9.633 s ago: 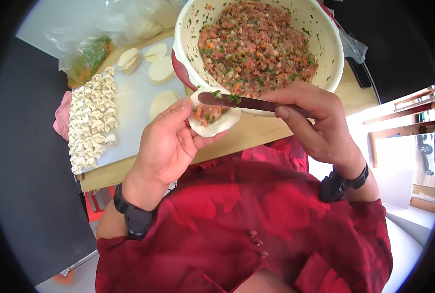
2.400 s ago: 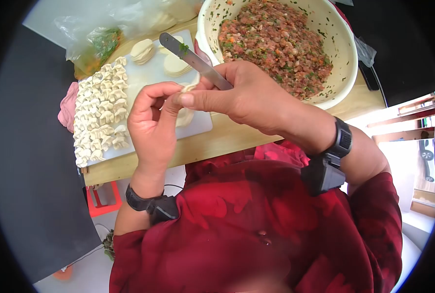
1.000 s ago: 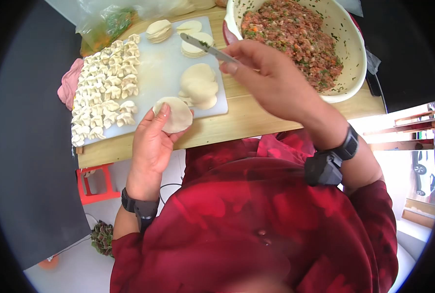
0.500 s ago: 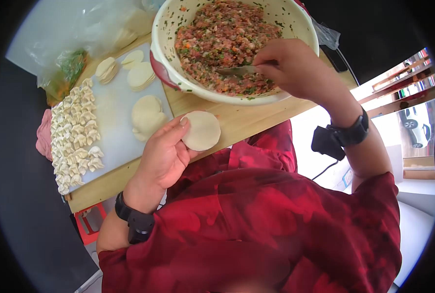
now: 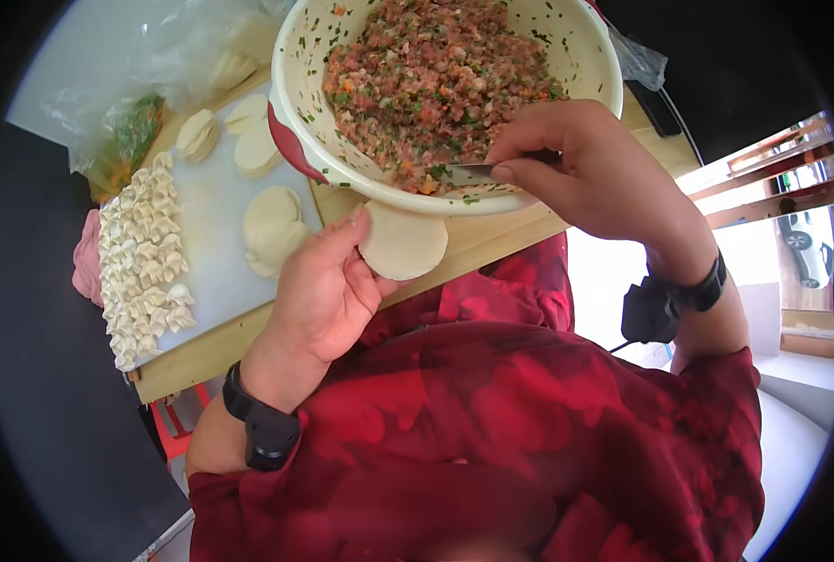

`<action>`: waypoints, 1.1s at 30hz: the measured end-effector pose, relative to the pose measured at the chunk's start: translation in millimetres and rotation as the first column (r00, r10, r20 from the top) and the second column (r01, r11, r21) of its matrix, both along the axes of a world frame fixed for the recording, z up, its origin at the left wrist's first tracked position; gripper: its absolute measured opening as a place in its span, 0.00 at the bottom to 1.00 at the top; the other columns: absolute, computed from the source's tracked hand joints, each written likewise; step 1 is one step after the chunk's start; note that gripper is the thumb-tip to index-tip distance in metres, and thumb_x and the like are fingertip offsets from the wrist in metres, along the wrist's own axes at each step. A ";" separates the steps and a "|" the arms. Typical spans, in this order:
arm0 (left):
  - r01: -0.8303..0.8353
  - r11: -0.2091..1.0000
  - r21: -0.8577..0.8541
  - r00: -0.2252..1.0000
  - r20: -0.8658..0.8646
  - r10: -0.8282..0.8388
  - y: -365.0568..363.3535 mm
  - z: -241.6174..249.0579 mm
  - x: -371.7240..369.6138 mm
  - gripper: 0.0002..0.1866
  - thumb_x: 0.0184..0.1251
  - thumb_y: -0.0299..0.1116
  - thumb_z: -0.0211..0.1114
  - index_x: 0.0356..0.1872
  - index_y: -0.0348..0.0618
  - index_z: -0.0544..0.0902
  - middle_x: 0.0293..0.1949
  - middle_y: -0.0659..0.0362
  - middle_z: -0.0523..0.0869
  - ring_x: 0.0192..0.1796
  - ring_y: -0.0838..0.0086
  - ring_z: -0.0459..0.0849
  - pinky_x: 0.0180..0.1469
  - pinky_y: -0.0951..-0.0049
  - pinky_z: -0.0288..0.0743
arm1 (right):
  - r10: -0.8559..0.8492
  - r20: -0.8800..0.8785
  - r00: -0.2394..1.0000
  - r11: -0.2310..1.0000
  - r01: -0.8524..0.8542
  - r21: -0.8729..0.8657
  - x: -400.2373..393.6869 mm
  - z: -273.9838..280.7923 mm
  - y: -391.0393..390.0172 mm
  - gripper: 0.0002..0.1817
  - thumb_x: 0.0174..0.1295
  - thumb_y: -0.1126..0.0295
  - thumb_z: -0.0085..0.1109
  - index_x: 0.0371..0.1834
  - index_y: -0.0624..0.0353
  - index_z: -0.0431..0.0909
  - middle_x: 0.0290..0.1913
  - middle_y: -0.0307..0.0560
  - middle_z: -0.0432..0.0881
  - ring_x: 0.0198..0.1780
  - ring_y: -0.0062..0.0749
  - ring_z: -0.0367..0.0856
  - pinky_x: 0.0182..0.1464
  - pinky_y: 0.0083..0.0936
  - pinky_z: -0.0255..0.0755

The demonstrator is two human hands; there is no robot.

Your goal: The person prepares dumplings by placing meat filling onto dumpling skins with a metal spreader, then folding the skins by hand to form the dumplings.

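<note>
We see left hand [image 5: 321,292] pinching round white dough wrapper [image 5: 406,246], left edge. Right hand [image 5: 590,169] grips flat metal spreader [image 5: 470,173].

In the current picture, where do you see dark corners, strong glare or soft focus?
Head view: corners are black behind a curved edge; head view: glare whitens the area below the right hand; head view: the shirt looks soft near the bottom edge, while the filling shows clear detail.

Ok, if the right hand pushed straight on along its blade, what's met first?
The meat filling: the tip of the blade in the right hand looks in or right at it. Beyond that, probably the side of the bowl; depth is unclear.
</note>
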State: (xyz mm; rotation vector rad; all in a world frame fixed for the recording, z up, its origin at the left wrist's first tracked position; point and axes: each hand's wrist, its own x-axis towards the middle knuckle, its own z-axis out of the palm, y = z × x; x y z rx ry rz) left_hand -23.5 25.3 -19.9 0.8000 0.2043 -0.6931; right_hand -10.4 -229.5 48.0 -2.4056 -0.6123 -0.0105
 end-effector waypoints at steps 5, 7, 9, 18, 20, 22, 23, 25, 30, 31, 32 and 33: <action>-0.004 0.999 -0.046 1.000 0.001 0.004 2.8 4.0 -2.0 0.22 0.80 0.35 0.41 0.66 0.31 0.63 0.62 0.46 0.75 0.63 0.57 0.77 0.65 0.58 0.75 | -0.099 0.015 0.995 0.985 0.096 0.146 -24.3 3.4 6.6 0.05 0.55 0.77 0.61 0.34 0.64 0.83 0.29 0.51 0.81 0.32 0.47 0.81 0.35 0.32 0.74; 0.011 0.993 -0.118 1.000 0.003 -0.011 7.5 -2.3 0.0 0.22 0.80 0.35 0.41 0.66 0.31 0.63 0.62 0.46 0.75 0.63 0.57 0.77 0.65 0.58 0.76 | -0.023 0.121 0.992 0.995 0.012 0.095 -28.9 -1.2 8.5 0.06 0.55 0.78 0.61 0.36 0.63 0.83 0.30 0.50 0.81 0.32 0.45 0.81 0.35 0.32 0.74; 0.028 0.981 -0.190 1.000 0.007 -0.028 8.4 -4.4 -0.3 0.22 0.80 0.35 0.41 0.66 0.31 0.62 0.62 0.46 0.75 0.63 0.57 0.77 0.65 0.59 0.76 | 0.056 0.222 0.973 0.997 -0.066 0.037 -33.9 -8.1 10.4 0.07 0.55 0.78 0.61 0.37 0.62 0.83 0.31 0.49 0.81 0.32 0.44 0.81 0.35 0.31 0.74; 0.025 1.000 0.011 0.999 0.027 -0.025 19.7 16.8 -16.5 0.21 0.80 0.34 0.42 0.65 0.30 0.63 0.62 0.44 0.75 0.62 0.53 0.78 0.63 0.52 0.77 | 0.008 0.225 0.974 0.985 -0.046 0.166 -39.5 -4.3 3.4 0.10 0.58 0.84 0.60 0.42 0.63 0.81 0.30 0.44 0.79 0.31 0.28 0.79 0.31 0.23 0.71; 0.026 1.000 -0.003 0.991 0.131 -0.025 20.3 25.4 -16.0 0.22 0.80 0.35 0.41 0.66 0.30 0.62 0.62 0.44 0.75 0.63 0.53 0.77 0.63 0.52 0.77 | -0.012 0.074 0.997 0.938 -0.014 0.346 -41.8 -10.0 8.0 0.10 0.60 0.83 0.58 0.45 0.63 0.79 0.30 0.41 0.79 0.32 0.21 0.76 0.31 0.19 0.68; 0.019 1.000 -0.016 0.988 0.154 -0.016 13.3 32.6 -9.8 0.23 0.80 0.36 0.40 0.67 0.31 0.61 0.63 0.45 0.74 0.64 0.53 0.76 0.63 0.52 0.76 | 0.033 -0.063 0.997 0.868 0.003 0.496 -42.3 -15.0 14.7 0.11 0.63 0.81 0.58 0.48 0.63 0.75 0.31 0.36 0.78 0.33 0.12 0.72 0.31 0.14 0.64; 0.014 1.000 -0.028 0.986 0.169 -0.009 9.9 35.6 -6.6 0.24 0.80 0.37 0.39 0.69 0.32 0.60 0.65 0.46 0.73 0.65 0.53 0.75 0.63 0.52 0.76 | 0.067 -0.046 0.997 0.874 -0.036 0.485 -41.9 -14.9 18.1 0.12 0.63 0.80 0.60 0.48 0.62 0.73 0.32 0.34 0.77 0.33 0.09 0.71 0.31 0.13 0.63; 0.055 0.992 -0.116 0.983 0.178 -0.034 6.1 40.1 -2.7 0.24 0.81 0.38 0.38 0.70 0.34 0.59 0.66 0.46 0.71 0.66 0.54 0.74 0.63 0.52 0.76 | 0.044 -0.029 0.999 0.898 -0.027 0.440 -41.7 -12.3 28.7 0.16 0.54 0.79 0.68 0.44 0.55 0.76 0.21 0.32 0.66 0.22 0.15 0.64 0.26 0.18 0.60; 0.080 0.983 -0.166 0.979 0.199 -0.046 -0.6 44.1 0.9 0.25 0.81 0.41 0.35 0.72 0.40 0.57 0.68 0.47 0.69 0.67 0.55 0.73 0.65 0.51 0.75 | 0.061 0.323 0.944 0.903 -0.190 0.385 -24.4 -31.3 31.4 0.15 0.50 0.81 0.68 0.41 0.56 0.79 0.28 0.40 0.77 0.28 0.30 0.76 0.30 0.25 0.70; 0.039 0.975 -0.220 0.985 0.170 -0.001 -0.5 41.6 1.3 0.25 0.81 0.42 0.36 0.72 0.39 0.57 0.67 0.48 0.69 0.67 0.56 0.73 0.65 0.52 0.74 | 0.062 0.327 0.943 0.903 -0.193 0.384 -24.2 -30.5 32.6 0.15 0.50 0.81 0.68 0.41 0.56 0.79 0.28 0.40 0.77 0.28 0.30 0.76 0.30 0.25 0.70; -0.003 0.962 -0.272 0.989 0.139 0.042 -0.7 40.7 1.7 0.25 0.82 0.43 0.36 0.71 0.39 0.58 0.67 0.48 0.70 0.67 0.56 0.73 0.66 0.53 0.73 | 0.035 0.313 0.949 0.905 -0.163 0.393 -25.4 -29.8 34.2 0.15 0.49 0.82 0.67 0.40 0.56 0.79 0.30 0.42 0.79 0.31 0.34 0.78 0.32 0.27 0.72; -0.002 0.962 -0.272 0.989 0.142 0.042 -3.5 41.2 0.9 0.25 0.82 0.43 0.36 0.71 0.39 0.58 0.67 0.48 0.70 0.67 0.56 0.73 0.66 0.53 0.73 | 0.007 0.297 0.955 0.906 -0.131 0.402 -26.3 -29.3 35.4 0.14 0.49 0.82 0.66 0.40 0.56 0.80 0.33 0.43 0.80 0.34 0.37 0.80 0.34 0.28 0.74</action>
